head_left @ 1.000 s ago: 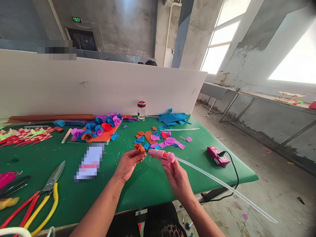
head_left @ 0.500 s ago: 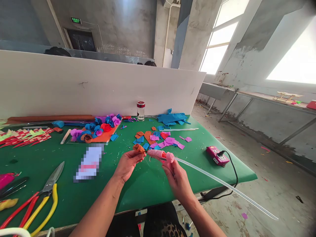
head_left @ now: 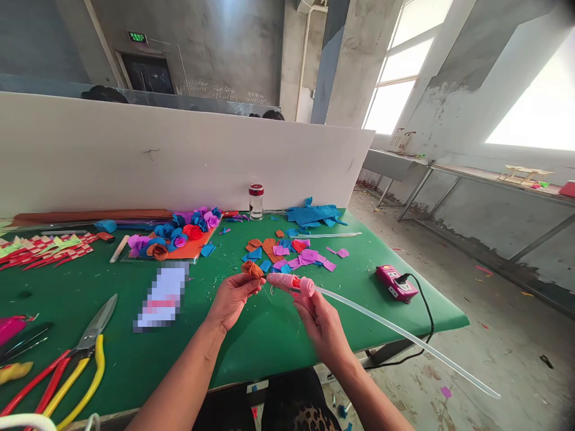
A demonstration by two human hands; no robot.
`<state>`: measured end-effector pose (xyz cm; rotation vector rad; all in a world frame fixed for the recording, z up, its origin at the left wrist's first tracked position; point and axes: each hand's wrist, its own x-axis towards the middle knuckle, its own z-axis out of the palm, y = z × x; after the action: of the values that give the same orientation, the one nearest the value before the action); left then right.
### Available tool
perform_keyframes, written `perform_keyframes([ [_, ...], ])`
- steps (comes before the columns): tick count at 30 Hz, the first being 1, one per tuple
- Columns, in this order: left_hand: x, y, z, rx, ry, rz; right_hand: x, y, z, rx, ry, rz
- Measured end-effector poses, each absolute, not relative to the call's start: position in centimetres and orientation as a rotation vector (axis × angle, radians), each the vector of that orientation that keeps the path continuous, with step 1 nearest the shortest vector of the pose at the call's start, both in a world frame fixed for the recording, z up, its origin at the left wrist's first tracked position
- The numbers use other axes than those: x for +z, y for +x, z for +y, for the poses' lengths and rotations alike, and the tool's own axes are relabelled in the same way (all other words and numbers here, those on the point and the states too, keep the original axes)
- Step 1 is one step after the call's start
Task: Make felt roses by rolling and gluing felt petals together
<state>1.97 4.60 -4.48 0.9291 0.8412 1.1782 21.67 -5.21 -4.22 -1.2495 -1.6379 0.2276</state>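
Observation:
Pinched in the fingers of my left hand (head_left: 234,297) is an orange paper flower (head_left: 253,270), held above the green table. My right hand (head_left: 322,320) is wrapped round a pink hot glue gun (head_left: 287,281), its nozzle pointing left at the base of the flower, touching or very close to it. A long clear glue stick (head_left: 404,332) sticks out of the gun's back end towards the lower right. Behind my hands lie loose paper petals (head_left: 309,257) in purple, blue and orange. Finished paper flowers (head_left: 179,232) in several colours sit at the left back.
Scissors (head_left: 96,326) and red-handled pliers (head_left: 49,383) lie at the left front. A pink power strip (head_left: 396,283) with a black cord is on the right. A lidded glass jar (head_left: 256,202) stands by the white partition (head_left: 188,158). Blue paper (head_left: 314,214) lies at the back.
The glue gun has shifted very slightly left, and its glue stick's far end has moved a little left. My left hand and the flower stay almost still.

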Motion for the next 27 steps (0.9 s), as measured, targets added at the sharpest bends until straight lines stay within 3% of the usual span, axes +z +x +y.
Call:
perform_keyframes([
  [14, -4.52, 1.87, 4.59, 1.172, 0.942, 0.834, -4.44, 21.70, -5.20, 0.250, -1.230, -1.616],
  [22, -4.74, 1.49, 4.50, 1.103, 0.920, 0.780, -4.62, 22.45, -5.54, 0.576, -1.165, -1.475],
  [27, -4.55, 1.55, 4.35, 1.101, 0.886, 0.758, -4.41, 22.15, -5.71, 0.573, -1.151, -1.492],
])
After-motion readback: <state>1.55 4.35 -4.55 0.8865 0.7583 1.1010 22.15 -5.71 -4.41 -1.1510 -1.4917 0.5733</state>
